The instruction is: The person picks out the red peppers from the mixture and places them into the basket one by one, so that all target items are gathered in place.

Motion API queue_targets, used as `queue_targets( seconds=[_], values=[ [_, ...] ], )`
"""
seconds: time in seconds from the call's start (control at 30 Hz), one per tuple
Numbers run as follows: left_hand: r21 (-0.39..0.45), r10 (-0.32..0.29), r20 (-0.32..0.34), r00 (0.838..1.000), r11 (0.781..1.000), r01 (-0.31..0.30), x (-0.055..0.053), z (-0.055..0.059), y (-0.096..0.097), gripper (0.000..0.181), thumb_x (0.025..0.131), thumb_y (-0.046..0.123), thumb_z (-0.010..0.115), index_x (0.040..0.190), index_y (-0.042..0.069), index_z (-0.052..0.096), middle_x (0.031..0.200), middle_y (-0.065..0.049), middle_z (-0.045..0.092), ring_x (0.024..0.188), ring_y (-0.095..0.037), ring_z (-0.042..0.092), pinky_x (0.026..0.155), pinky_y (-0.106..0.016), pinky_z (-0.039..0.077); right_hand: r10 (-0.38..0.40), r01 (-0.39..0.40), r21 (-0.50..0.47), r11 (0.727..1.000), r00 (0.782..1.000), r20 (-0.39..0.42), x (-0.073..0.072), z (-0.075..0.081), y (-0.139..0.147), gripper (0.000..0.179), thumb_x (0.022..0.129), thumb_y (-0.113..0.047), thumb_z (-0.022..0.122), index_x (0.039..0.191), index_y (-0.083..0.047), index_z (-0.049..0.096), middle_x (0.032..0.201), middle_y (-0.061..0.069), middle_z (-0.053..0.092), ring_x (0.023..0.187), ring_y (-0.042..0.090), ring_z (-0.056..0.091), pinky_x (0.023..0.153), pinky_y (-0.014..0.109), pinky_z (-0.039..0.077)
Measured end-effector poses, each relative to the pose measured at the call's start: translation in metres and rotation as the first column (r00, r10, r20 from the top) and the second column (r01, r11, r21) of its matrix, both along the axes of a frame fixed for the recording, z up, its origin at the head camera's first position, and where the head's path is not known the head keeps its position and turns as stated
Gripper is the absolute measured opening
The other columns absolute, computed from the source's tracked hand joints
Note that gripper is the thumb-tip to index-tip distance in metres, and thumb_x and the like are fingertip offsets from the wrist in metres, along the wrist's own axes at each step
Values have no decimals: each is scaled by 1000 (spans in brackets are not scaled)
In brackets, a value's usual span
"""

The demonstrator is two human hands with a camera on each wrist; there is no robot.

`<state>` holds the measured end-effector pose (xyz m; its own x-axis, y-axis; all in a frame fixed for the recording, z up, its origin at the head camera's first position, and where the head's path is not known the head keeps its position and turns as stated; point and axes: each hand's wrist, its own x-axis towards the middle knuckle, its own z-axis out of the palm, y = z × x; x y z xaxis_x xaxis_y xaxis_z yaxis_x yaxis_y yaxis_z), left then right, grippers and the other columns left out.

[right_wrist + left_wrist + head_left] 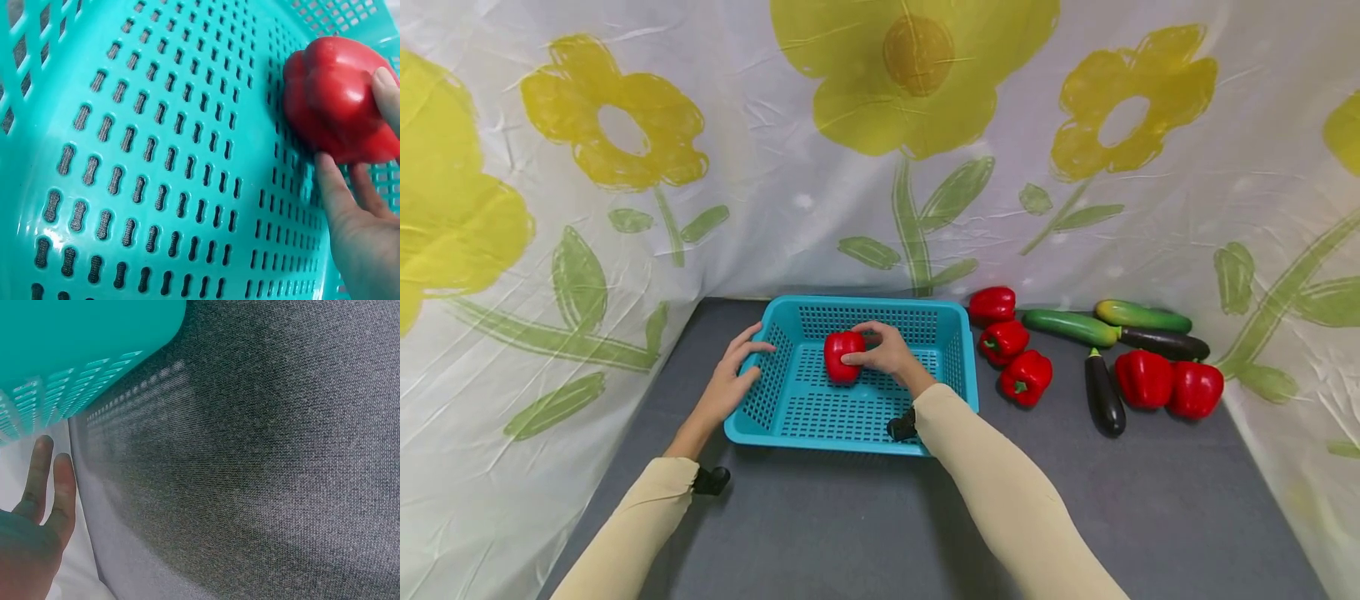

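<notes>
Inside a blue plastic basket [850, 448], my right hand [886, 352] grips a red bell pepper [844, 357] between thumb and fingers. In the right wrist view the same bell pepper [340, 100] is close to the perforated basket floor [169, 156]; whether it touches the floor I cannot tell. My left hand [727, 382] is at the basket's left side, its fingers extended over or against the rim. From the left wrist, two fingers of the left hand [37, 531] show below the basket's outer wall [81, 344].
Right of the basket lie red bell peppers [1026, 377], a zucchini [1070, 327], a yellow-green zucchini [1142, 316], dark eggplants [1105, 394] and two more bell peppers [1195, 389]. A flowered cloth [760, 167] hangs behind the grey table [820, 525].
</notes>
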<state>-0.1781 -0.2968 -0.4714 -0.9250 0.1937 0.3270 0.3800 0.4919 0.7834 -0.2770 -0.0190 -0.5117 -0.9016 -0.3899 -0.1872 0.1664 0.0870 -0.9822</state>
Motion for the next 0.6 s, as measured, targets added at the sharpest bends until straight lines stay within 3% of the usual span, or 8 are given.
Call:
queue_targets(
  seconds=[0.3, 0.6],
  values=[
    [6, 3, 6, 1000, 1000, -3, -1, -1, -1, 36, 89, -16, 46, 122, -15, 60, 158, -29, 26, 144, -53, 18, 85, -55, 24, -5, 5, 19, 1000, 1000, 29, 0, 1, 0, 59, 85, -8, 82, 138, -5, 56, 131, 19, 55, 119, 36, 54, 89, 47, 54],
    [11, 12, 17, 1000, 1000, -13, 0, 0, 0, 35, 90, -16, 46, 122, -15, 60, 159, -28, 26, 144, -53, 17, 86, -57, 24, 34, -33, 32, 999, 999, -10, 0, 7, 2, 65, 87, -9, 81, 144, -2, 51, 141, 23, 47, 130, 39, 45, 96, 53, 49]
  ],
)
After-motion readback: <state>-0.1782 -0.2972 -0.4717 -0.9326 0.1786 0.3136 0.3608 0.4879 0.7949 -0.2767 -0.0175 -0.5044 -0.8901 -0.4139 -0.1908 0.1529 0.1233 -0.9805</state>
